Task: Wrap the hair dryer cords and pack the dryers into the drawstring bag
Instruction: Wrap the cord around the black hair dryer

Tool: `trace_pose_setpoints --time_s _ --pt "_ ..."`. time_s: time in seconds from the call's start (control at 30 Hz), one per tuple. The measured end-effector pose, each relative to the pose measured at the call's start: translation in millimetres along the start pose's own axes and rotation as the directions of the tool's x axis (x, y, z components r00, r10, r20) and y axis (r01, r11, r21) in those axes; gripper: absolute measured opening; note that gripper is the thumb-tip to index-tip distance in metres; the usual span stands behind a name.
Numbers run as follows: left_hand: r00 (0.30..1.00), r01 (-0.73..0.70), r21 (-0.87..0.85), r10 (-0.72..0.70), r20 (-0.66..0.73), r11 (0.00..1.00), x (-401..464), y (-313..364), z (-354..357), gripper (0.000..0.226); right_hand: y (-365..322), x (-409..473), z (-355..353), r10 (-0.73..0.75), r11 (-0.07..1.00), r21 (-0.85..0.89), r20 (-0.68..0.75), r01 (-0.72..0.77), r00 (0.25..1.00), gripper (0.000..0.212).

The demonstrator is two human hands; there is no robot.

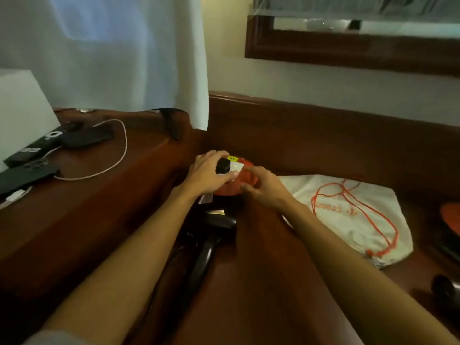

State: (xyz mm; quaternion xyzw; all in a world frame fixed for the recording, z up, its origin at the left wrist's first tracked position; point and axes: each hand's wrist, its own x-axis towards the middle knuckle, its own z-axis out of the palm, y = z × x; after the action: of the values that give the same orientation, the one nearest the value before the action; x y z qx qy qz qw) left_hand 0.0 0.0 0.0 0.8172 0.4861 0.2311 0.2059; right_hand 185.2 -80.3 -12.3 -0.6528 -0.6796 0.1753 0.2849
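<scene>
1. nearest us, a black hair dryer handle point(202, 255) lies on the dark wooden desk point(261, 282), between the forearms.
2. further in, left hand point(207, 174) clamped on a black plug point(222, 166) with a white tag, over the dryer's red-orange body point(232, 186).
3. right hand point(263, 186) pinched just beside it; on what, can't tell.
4. right of that, white drawstring bag point(353, 215) lying flat, orange cord point(348, 202) loose on top.
5. far left, phones and a white cable point(119, 155).
</scene>
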Motion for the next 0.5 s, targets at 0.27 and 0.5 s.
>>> trace_pose_setpoints --time_s 0.27,0.5 --pt "0.994 0.092 -0.009 -0.091 0.057 0.996 4.6 -26.2 25.5 0.065 26.6 34.4 30.3 -0.021 0.999 -0.045 -0.029 0.02 0.999 0.053" --pt "0.987 0.144 -0.007 -0.143 0.078 0.99 -2.3 -14.0 23.0 0.063 33.8 43.9 29.0 -0.063 0.984 -0.172 -0.041 0.055 0.997 0.056"
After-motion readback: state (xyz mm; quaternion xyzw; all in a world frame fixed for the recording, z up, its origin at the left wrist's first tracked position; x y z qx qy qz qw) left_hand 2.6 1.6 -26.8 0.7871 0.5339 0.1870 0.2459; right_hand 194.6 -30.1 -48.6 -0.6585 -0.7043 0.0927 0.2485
